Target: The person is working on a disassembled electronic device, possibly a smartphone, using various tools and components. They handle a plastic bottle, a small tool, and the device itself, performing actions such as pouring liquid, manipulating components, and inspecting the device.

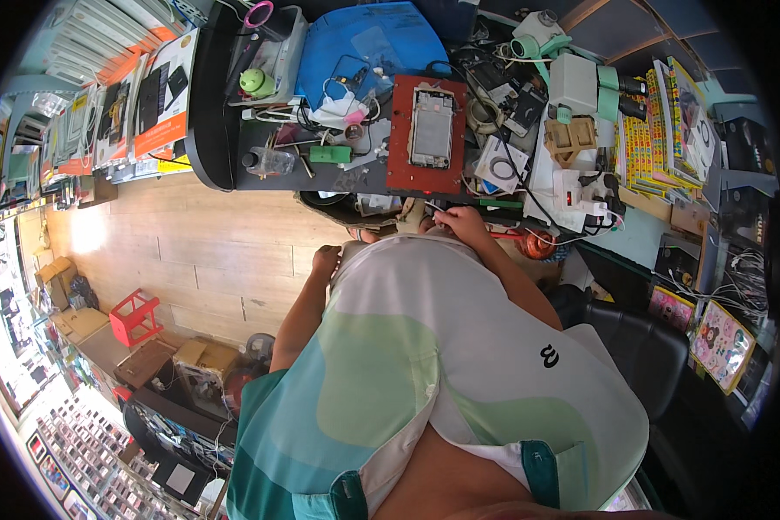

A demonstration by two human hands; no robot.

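My right hand (464, 224) is just below the desk's front edge, in front of my shirt. Its fingers are closed in a pinch at a thin, pale, stick-like piece (435, 207), too small to name. By the left side of my shirt, my left hand (327, 258) is curled in, and what it may hold is hidden. On the desk ahead, an opened phone or small tablet with a bare metal panel (433, 130) lies on a red-brown work mat (399, 170). Neither hand touches it.
Under the desk edge is an open bin or drawer (321, 205). A green block (330, 154), clear bottle (269, 162) and blue mat (368, 35) lie left; a grey-green microscope-like device (574, 87) and power strip (570, 192) stand right. A black chair (641, 347) is beside me.
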